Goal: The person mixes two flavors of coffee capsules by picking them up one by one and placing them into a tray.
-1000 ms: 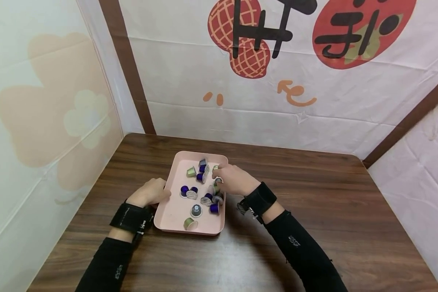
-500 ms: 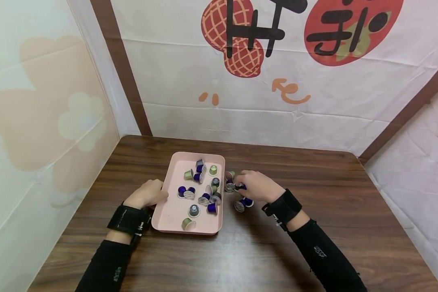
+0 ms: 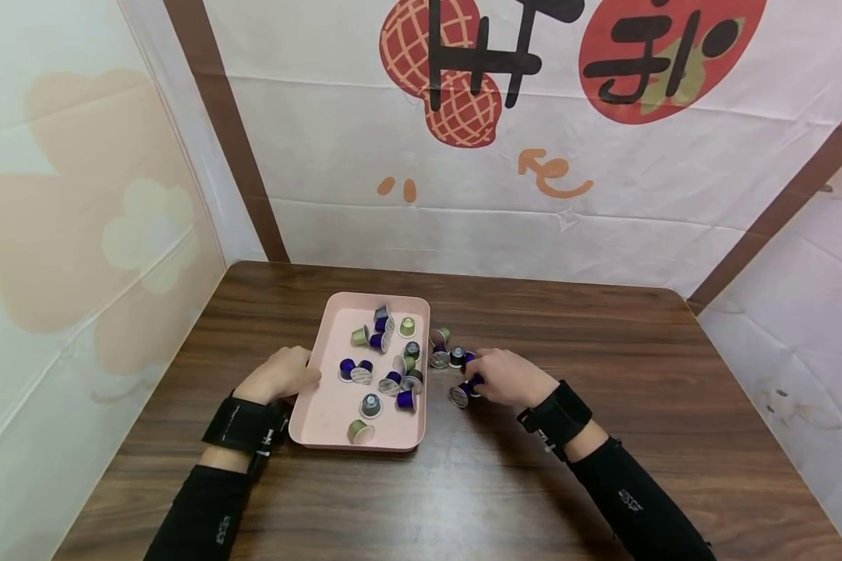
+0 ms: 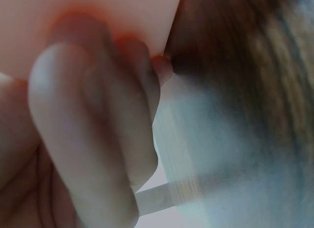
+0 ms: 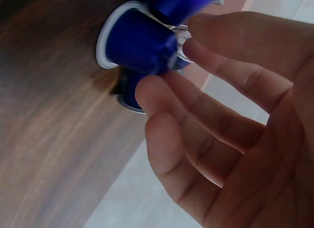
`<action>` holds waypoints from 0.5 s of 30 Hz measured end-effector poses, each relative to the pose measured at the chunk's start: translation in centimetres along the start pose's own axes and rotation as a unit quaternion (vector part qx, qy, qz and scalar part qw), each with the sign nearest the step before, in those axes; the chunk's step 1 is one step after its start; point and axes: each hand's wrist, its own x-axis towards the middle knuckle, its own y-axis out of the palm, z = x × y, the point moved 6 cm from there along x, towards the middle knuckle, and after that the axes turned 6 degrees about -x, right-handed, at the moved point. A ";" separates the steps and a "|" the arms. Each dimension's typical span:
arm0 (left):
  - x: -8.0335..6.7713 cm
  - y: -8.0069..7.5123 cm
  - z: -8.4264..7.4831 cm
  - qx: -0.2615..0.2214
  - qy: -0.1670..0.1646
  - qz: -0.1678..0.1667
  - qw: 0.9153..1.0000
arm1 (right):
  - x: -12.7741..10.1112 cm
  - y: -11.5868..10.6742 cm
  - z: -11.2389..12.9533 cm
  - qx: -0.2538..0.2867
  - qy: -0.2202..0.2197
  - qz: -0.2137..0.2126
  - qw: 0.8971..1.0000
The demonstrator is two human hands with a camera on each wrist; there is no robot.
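Observation:
A pink tray (image 3: pixel 320 421) lies on the wooden table and holds several purple, green and grey coffee capsules (image 3: pixel 390 381). My left hand (image 3: pixel 285 374) holds the tray's left rim, its fingers (image 4: pixel 93 139) curled against the pink edge (image 4: pixel 98 7). Several capsules (image 3: pixel 440 358) lie on the table just right of the tray. My right hand (image 3: pixel 505 378) is among them, and its thumb and fingertips (image 5: pixel 157 88) pinch a blue-purple capsule (image 5: pixel 137 43) that lies on its side. Another blue capsule (image 5: pixel 128 93) sits right behind it.
The brown wooden table (image 3: pixel 603 351) stands in a corner. Printed cloth walls (image 3: pixel 463 202) close it in at the back, left and right. Bare wood stretches right of and in front of the hands.
My right hand left the tray with a few capsules, which now lie on the table beside it. It then drew back toward me onto one capsule. My left hand stayed on the rim.

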 end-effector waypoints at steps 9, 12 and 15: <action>-0.1 0.0 0.1 0.001 0.001 -0.003 1.000 | -0.4 1.4 -0.5 0.004 0.006 0.020 1.000; 0.0 0.0 0.1 0.002 0.002 -0.005 1.000 | -0.4 1.7 -0.6 0.001 0.006 0.022 1.000; 0.0 0.0 0.1 -0.001 0.003 -0.004 1.000 | -0.5 2.0 -0.8 0.002 0.013 0.023 1.000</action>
